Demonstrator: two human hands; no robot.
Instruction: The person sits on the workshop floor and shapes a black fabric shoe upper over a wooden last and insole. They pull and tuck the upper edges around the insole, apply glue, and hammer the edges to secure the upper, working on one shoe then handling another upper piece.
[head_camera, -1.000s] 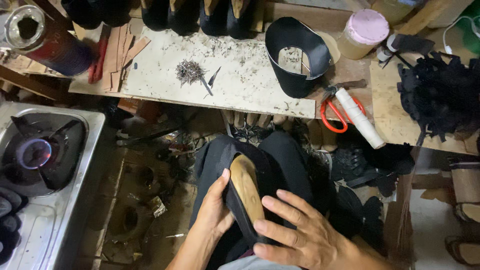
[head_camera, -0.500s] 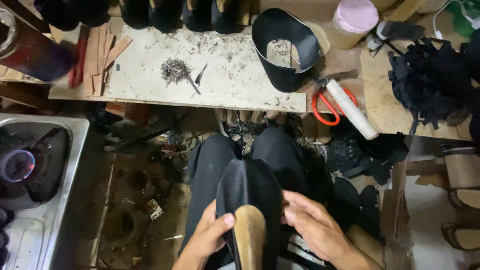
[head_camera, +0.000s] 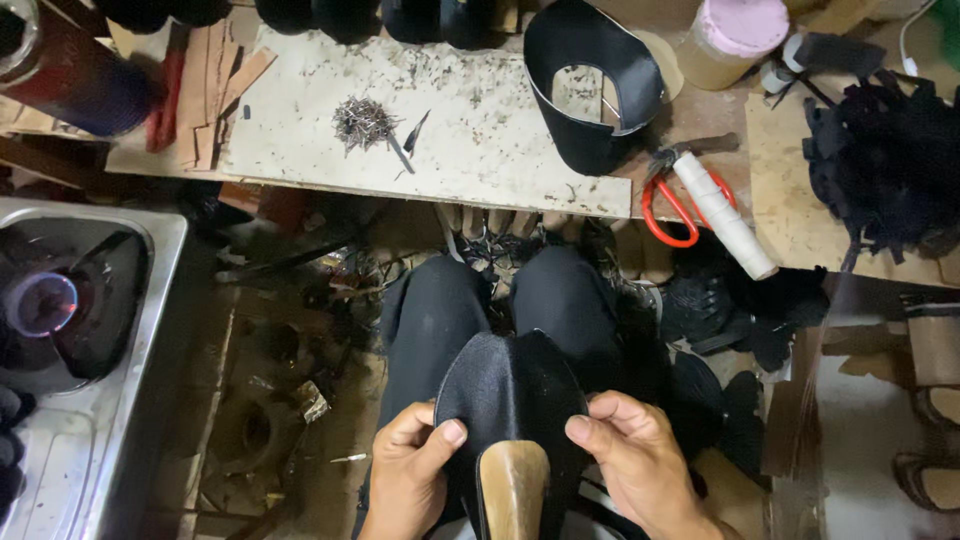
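Both hands have shifted since a second ago: then the wooden form lay long and bare between them, and now the black shoe upper (head_camera: 515, 395) is pulled well over it, so that only a short tan stub of the wooden form (head_camera: 512, 488) shows at the near edge, on the person's lap between the knees. From the head view, the left hand (head_camera: 408, 475) pinches the left edge of the upper, thumb on top and fingers curled under, and the right hand (head_camera: 640, 465) grips the right edge the same way, so both hands are clenched on the fabric and stretching it outward. The risk I see is an uneven pull: if one thumb hauls harder than the other, the upper would likely sit crooked on the form or wrinkle at the toe. The grip is on a thin margin, so the cloth could also slip free and spring back. The form rests only on the thighs, with nothing clamping it, and could roll or slide to the cluttered floor. To the far left a lit gas burner (head_camera: 40, 305) glows in a steel stove, near enough that a dropped scrap could be a hazard. On the far surface (head_camera: 470, 150) lie a heap of small nails (head_camera: 362, 122), another curved black upper (head_camera: 590, 85), red-handled pincers (head_camera: 672, 205) and a white spool (head_camera: 722, 215), well apart from the hands.
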